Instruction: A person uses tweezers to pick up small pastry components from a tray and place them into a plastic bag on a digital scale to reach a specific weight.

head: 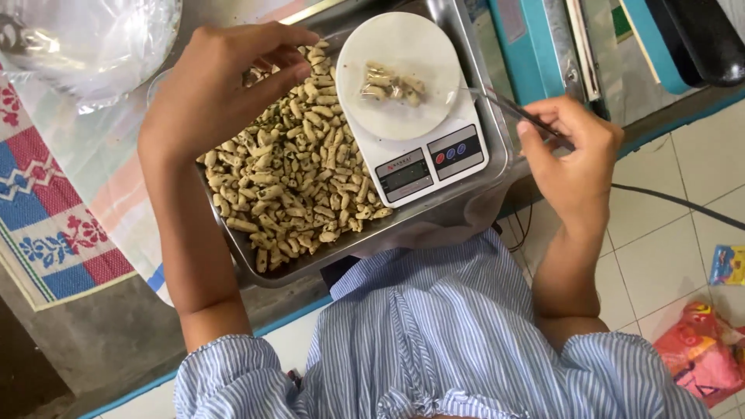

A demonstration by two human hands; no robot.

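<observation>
The left hand [206, 89] hovers over the snacks [295, 174] heaped in a steel tray [497, 147], its grip pinched together on something small; what it is cannot be told. The right hand [574, 151] is clamped on a thin dark rod [516, 112] whose far end fades against the tray rim. A white scale [411, 101] sits in the tray, a small clear bag [392, 84] of snacks on its round plate. The tray's near edge is hidden by a striped shirt [434, 341]. Below lie a tiled floor [667, 248] and a patterned mat [46, 217]; a red packet [698, 357] is cut off at the right.
</observation>
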